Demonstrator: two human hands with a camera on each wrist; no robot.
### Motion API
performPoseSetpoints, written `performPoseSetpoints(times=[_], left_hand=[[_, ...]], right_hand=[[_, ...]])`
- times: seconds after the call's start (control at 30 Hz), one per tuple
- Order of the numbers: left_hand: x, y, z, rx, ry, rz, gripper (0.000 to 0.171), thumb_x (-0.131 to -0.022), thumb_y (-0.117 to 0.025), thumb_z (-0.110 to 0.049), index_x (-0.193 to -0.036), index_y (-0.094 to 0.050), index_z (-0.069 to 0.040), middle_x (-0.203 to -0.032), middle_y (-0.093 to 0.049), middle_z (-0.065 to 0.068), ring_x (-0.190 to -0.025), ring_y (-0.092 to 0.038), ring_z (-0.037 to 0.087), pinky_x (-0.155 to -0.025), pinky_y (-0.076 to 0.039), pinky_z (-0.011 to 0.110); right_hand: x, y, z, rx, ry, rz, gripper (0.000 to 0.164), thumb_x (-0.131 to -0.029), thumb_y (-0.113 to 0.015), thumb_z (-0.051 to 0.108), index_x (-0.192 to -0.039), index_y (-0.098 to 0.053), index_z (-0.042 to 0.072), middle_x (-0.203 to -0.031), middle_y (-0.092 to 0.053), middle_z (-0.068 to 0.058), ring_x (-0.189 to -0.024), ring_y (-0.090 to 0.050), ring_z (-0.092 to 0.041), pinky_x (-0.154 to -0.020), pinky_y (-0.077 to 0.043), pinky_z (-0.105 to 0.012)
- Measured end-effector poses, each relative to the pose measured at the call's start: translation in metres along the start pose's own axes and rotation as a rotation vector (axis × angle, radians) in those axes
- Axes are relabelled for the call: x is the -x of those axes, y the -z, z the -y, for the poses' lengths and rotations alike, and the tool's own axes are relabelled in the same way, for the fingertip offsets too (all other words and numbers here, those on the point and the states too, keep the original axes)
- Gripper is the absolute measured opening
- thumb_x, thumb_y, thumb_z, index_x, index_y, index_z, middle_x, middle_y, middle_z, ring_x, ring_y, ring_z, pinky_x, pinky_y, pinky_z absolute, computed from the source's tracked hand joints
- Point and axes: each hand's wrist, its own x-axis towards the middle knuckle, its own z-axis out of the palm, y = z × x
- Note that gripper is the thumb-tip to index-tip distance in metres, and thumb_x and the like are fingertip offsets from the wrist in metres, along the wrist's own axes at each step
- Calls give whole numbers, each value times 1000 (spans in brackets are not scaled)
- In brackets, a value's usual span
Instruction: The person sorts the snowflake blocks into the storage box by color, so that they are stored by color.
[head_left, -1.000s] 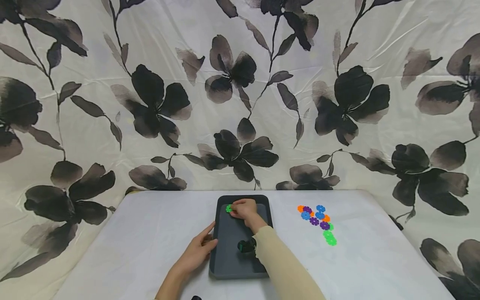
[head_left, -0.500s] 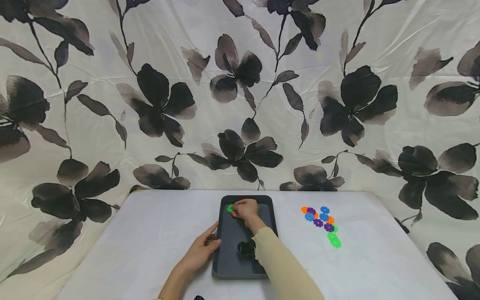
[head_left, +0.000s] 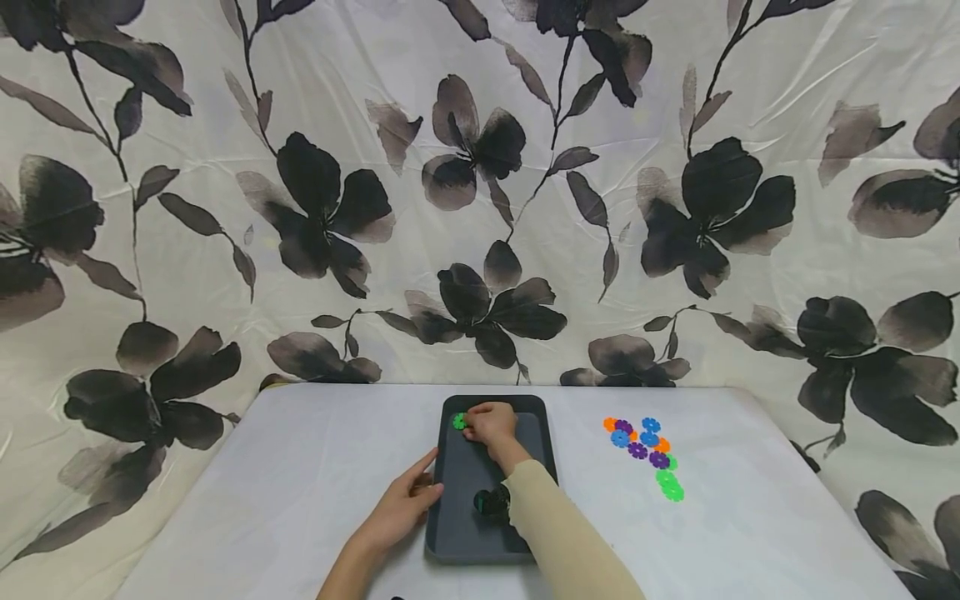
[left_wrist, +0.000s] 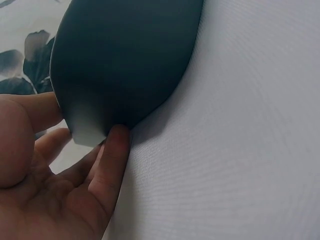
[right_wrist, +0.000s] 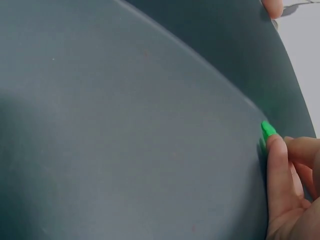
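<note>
A dark grey rectangular tray (head_left: 491,546) with raised walls lies on the white table. My left hand (head_left: 397,510) holds its left side; in the left wrist view fingertips (left_wrist: 119,137) meet the tray's outer wall (left_wrist: 125,60) low down and at the rim. Inside the tray's far left corner, my right hand (head_left: 491,425) pinches a small green flower-shaped disc (head_left: 459,422) between thumb and fingertips. The right wrist view shows this disc (right_wrist: 268,129) nearly edge-on, close to the tray floor by the wall. Fingers cover part of it.
To the tray's right, several notched flower discs in orange, purple and blue (head_left: 637,450) lie in a loose cluster, with green discs (head_left: 670,486) at its near end. A black wrist camera (head_left: 491,502) sits over the tray. A floral curtain (head_left: 480,208) hangs behind the table.
The head view has shifted slightly, moving the scene a little to the right. Both hands keep their places on the tray and the green disc.
</note>
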Motion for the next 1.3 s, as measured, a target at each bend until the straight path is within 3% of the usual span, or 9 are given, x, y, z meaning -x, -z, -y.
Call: performPoseSetpoints(times=[0.43, 0.93, 1.3], left_hand=[[0, 0, -1, 15, 17, 20, 65, -97, -61, -24, -154, -31, -16, -138, -43, 28, -103, -56, 23, -75, -51, 37], [-1, 3, 1, 26, 8, 34, 65, -97, -61, -26, -154, -30, -17, -139, -41, 29, -111, -55, 27, -82, -52, 42], [-1, 2, 2, 22, 22, 22, 64, -97, -61, -26, -153, -31, -16, -139, -41, 30, -109, -56, 26, -80, -52, 42]], right_hand=[[0, -4, -3, 64, 21, 7, 6, -81, -75, 0, -87, -73, -2, -70, -67, -10, -50, -62, -11, -49, -53, -24], [4, 0, -3, 140, 82, 98, 24, -78, -78, 0, -101, -72, -2, -84, -66, -8, -59, -63, -12, -56, -54, -25], [-2, -2, -9, 143, 96, 66, 18, -78, -77, -2, -95, -72, -2, -78, -66, -9, -53, -62, -11, -52, -54, -25]])
